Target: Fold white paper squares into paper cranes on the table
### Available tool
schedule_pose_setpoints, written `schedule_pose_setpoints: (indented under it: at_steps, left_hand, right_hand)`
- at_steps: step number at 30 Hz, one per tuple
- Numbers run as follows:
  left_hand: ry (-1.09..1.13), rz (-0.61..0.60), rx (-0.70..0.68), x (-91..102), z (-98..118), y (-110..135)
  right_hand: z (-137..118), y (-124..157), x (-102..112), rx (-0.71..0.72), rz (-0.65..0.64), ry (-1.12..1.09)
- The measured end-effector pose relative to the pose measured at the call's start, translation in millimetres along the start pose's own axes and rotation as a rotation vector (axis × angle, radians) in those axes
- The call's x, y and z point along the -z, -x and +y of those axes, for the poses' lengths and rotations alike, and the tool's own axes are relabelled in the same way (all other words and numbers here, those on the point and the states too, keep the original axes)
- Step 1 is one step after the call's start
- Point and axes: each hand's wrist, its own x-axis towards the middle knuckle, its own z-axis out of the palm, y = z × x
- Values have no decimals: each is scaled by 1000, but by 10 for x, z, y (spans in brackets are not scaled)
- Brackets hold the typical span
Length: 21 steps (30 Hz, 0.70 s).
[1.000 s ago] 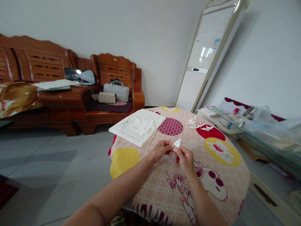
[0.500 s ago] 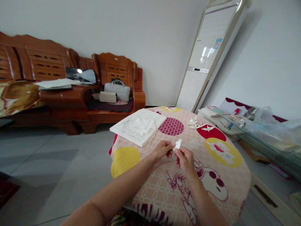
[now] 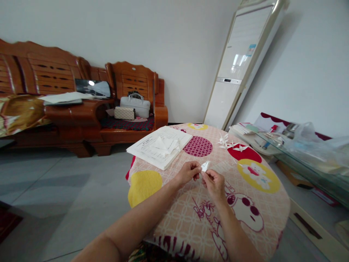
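Both hands pinch a folded paper.
Left hand (image 3: 187, 172) and right hand (image 3: 214, 183) grip the small paper piece (image 3: 205, 166) above the bench (image 3: 261, 214).

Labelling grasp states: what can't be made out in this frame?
Head view only.
- small folded paper: fingers of left hand and right hand cover its lower part; shape too small.
- printed sheets: text too small to read.
- white folded figures: too small to count.
- table: near edge cut off at the bottom.
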Motion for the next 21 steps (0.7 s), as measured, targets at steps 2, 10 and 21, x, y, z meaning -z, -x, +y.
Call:
schedule_pose_setpoints:
  at_steps: [2,10,21]
  left_hand:
    - [5,-3,-14,22,4,-7]
    - [-203,-33,-61,29,13,-13]
    - [-514,250,-243,-164,101,81]
  right_hand:
    - [-17,-11,-5,-18,23,-52]
    - [-30,-46,-12,-66,76,-204]
    - [12,-43,13,90,228,134]
